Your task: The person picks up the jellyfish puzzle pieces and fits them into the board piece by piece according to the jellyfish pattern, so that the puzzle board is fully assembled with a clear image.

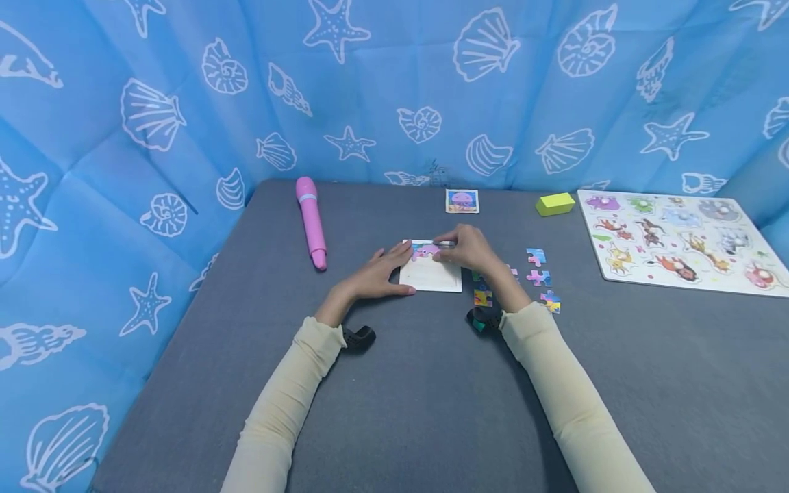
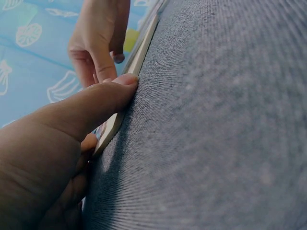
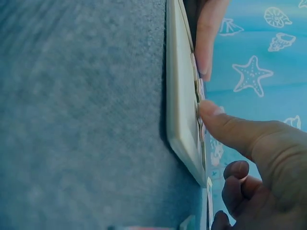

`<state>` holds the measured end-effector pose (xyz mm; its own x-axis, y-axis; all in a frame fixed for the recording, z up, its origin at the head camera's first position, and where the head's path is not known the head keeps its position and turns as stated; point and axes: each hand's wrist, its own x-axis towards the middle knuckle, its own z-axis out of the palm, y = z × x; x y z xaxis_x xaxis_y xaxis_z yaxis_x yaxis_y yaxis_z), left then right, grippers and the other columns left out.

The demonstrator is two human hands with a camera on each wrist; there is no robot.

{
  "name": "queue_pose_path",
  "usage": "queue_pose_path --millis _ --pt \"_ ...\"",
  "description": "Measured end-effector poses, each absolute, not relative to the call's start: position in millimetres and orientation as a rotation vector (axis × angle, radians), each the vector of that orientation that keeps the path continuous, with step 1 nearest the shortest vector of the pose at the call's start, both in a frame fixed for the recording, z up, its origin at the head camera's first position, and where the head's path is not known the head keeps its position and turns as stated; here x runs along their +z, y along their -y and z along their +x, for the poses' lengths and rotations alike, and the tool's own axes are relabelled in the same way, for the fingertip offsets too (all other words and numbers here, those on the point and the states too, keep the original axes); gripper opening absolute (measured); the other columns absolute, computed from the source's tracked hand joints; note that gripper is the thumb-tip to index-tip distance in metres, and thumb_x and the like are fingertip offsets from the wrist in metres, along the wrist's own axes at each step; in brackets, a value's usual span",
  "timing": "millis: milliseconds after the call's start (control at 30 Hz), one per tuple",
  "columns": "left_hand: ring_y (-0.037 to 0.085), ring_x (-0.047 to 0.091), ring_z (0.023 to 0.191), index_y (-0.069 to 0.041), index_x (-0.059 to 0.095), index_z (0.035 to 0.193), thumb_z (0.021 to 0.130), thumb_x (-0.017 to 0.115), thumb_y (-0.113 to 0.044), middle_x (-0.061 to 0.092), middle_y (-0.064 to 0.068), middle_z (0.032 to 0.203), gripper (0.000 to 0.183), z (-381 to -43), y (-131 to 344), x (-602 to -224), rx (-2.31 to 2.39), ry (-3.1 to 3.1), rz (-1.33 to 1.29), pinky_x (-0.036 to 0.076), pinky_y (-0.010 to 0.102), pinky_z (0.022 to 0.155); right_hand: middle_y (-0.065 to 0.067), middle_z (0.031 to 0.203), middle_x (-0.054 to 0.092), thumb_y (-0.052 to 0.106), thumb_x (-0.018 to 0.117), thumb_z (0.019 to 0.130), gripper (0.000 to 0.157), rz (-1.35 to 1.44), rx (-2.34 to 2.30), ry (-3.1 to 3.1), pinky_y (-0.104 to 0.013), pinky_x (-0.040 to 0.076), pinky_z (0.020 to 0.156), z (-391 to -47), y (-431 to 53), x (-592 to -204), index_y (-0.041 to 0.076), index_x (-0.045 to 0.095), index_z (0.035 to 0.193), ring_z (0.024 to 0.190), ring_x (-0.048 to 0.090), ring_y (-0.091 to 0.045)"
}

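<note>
A square wooden puzzle tray lies on the table, with pink and blue jigsaw pieces along its far side. My left hand spans the tray's left side, fingers extended toward the far corner. Its thumb presses the near edge. From the right, my right hand reaches over the tray's far part and pinches a puzzle piece between thumb and index finger; that piece is mostly hidden. In the right wrist view, the thumb touches the pieces at the tray's surface.
Several loose jigsaw pieces lie right of the tray, some partly behind my right forearm. A small jellyfish picture and a yellow-green block sit farther back. A pink microphone-shaped toy lies left; an animal puzzle board lies right.
</note>
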<state>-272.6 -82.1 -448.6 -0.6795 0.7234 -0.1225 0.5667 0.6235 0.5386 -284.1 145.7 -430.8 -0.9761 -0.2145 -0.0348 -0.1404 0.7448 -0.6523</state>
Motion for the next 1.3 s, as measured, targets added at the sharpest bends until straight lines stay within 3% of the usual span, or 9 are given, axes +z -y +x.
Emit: queue_pose_path --millis 300,467,733,867,967,1200,1300 --pt "0.018 0.002 0.144 -0.008 0.012 0.148 0.085 0.06 -0.045 0.004 0.005 0.156 0.087 -273.1 82.0 -448.5 0.671 -2.516 1.037 -0.001 0.048 0.115 -0.007 0.07 0.047 0.011 0.071 0.079 0.026 -0.612 -1.018 -2.839 -0.027 0.025 0.059 -289.7 -145.2 -433.4 0.005 0.07 0.104 0.064 0.03 -0.017" --pt "0.018 0.003 0.144 -0.009 0.012 0.148 0.085 0.061 -0.046 0.004 0.004 0.156 0.088 -273.0 80.9 -448.8 0.667 -2.521 1.035 0.0 0.048 0.115 -0.011 0.074 0.05 0.012 0.07 0.08 0.024 -0.579 -0.998 -2.822 -0.028 0.026 0.06 -291.8 -147.2 -435.0 0.006 0.069 0.104 0.066 0.031 -0.017" --pt "0.019 0.002 0.144 -0.008 0.012 0.148 0.085 0.061 -0.045 0.004 0.005 0.156 0.088 -272.8 81.7 -448.7 0.679 -2.515 1.024 -0.001 0.048 0.115 -0.007 0.072 0.048 0.023 0.071 0.08 0.021 -0.562 -1.008 -2.83 -0.031 0.026 0.058 -294.6 -149.0 -439.5 0.017 0.072 0.1 0.066 0.032 -0.018" --pt "0.019 0.002 0.144 -0.007 0.013 0.148 0.085 0.061 -0.043 0.004 0.005 0.156 0.087 -272.4 82.5 -448.1 0.691 -2.513 1.022 -0.001 0.048 0.115 -0.011 0.079 0.052 0.018 0.069 0.081 0.024 -0.524 -0.878 -2.86 -0.032 0.03 0.061 -293.2 -144.5 -435.2 0.014 0.07 0.105 0.07 0.038 -0.021" --pt "0.018 0.002 0.144 -0.008 0.012 0.148 0.085 0.061 -0.044 0.004 0.004 0.156 0.087 -271.8 82.8 -448.0 0.682 -2.516 1.028 0.0 0.047 0.115 -0.009 0.077 0.049 0.016 0.068 0.082 0.027 -0.516 -0.862 -2.854 -0.029 0.028 0.06 -291.0 -144.0 -432.6 0.011 0.068 0.109 0.069 0.036 -0.019" --pt "0.019 0.002 0.144 -0.008 0.013 0.148 0.085 0.062 -0.042 0.004 0.005 0.156 0.086 -270.6 82.3 -447.9 0.691 -2.514 1.034 -0.001 0.048 0.115 0.002 0.054 0.029 0.014 0.067 0.083 0.032 -0.482 -1.019 -2.823 -0.026 0.028 0.05 -283.7 -168.3 -428.3 0.003 0.065 0.113 0.053 0.03 -0.014" --pt "0.019 0.002 0.144 -0.008 0.014 0.148 0.085 0.062 -0.042 0.005 0.006 0.156 0.086 -271.0 82.0 -448.4 0.693 -2.519 1.043 -0.001 0.048 0.115 0.002 0.055 0.03 0.015 0.067 0.084 0.034 -0.441 -1.03 -2.844 -0.028 0.03 0.052 -278.9 -188.6 -426.2 0.002 0.064 0.115 0.054 0.032 -0.015"
